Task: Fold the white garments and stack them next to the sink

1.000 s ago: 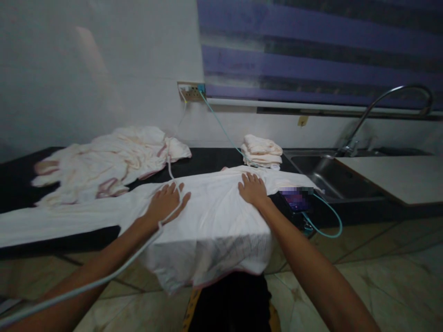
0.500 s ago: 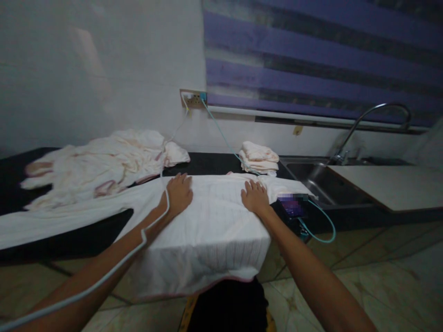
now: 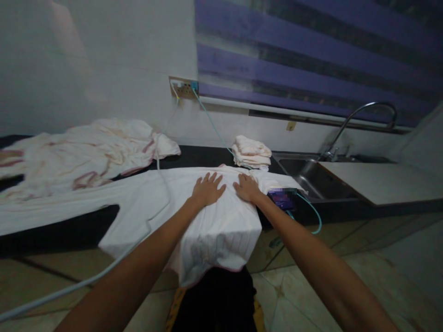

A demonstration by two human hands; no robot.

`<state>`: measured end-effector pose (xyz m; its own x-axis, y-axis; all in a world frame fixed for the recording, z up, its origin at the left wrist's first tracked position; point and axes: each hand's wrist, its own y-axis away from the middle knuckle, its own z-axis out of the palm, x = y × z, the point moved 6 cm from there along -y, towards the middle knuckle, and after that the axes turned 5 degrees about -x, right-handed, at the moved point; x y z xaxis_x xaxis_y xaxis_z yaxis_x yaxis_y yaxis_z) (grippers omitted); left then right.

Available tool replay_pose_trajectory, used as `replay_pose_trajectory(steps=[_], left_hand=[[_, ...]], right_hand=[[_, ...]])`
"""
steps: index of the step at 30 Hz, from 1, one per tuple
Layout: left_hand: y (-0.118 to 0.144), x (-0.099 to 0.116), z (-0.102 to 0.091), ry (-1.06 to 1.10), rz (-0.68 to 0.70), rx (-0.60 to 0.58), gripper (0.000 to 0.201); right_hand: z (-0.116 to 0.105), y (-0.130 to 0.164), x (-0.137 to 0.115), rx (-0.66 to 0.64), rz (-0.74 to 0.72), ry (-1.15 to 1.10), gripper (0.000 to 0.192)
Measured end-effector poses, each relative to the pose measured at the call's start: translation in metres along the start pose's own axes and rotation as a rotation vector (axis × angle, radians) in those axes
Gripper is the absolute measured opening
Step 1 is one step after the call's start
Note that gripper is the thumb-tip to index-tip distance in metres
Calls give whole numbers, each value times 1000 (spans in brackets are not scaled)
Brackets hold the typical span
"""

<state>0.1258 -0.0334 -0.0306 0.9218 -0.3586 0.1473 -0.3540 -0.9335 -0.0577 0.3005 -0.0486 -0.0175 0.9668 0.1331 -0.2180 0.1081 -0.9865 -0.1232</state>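
My left hand (image 3: 208, 190) and right hand (image 3: 247, 188) lie palm down on a white long-sleeved garment (image 3: 221, 226), close together near its far edge, fingers loosely spread and gripping nothing. The garment lies across the black surface (image 3: 76, 230), one sleeve stretched out to the left, the other side reaching right toward the sink (image 3: 323, 184), and its lower part hanging over the near edge. I judge this to be smoothing work. To do it well, I'd anchor the cloth with one palm and stroke outward with the other, since creases gather below my hands. Light, even pressure should suit such thin-looking fabric; pushing both palms inward would bunch it. The hanging part could drag the rest askew, so it deserves watching. I'd also mind the white cable (image 3: 158, 161) crossing my view over the garment, though I cannot tell whether it touches, and the phone (image 3: 282, 199) just beside the right-hand part of the cloth.
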Motion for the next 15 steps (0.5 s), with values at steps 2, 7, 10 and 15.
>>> replay_pose_trajectory(steps=[2,7,10,15], left_hand=[[1,-1,-1,-12,4,-2,70],[-1,-1,1,-27,10,-4,71],[-2,-2,2,-29,14,7,71],[-4,-3,3,-16,11,5,71]], right_hand=[[-19,1,11,70,-46,-7,55],[-82,18,92,197,-22,33,50],[-108,35,157,133,24,93,40],[-114,60,232,-82,96,178,28]])
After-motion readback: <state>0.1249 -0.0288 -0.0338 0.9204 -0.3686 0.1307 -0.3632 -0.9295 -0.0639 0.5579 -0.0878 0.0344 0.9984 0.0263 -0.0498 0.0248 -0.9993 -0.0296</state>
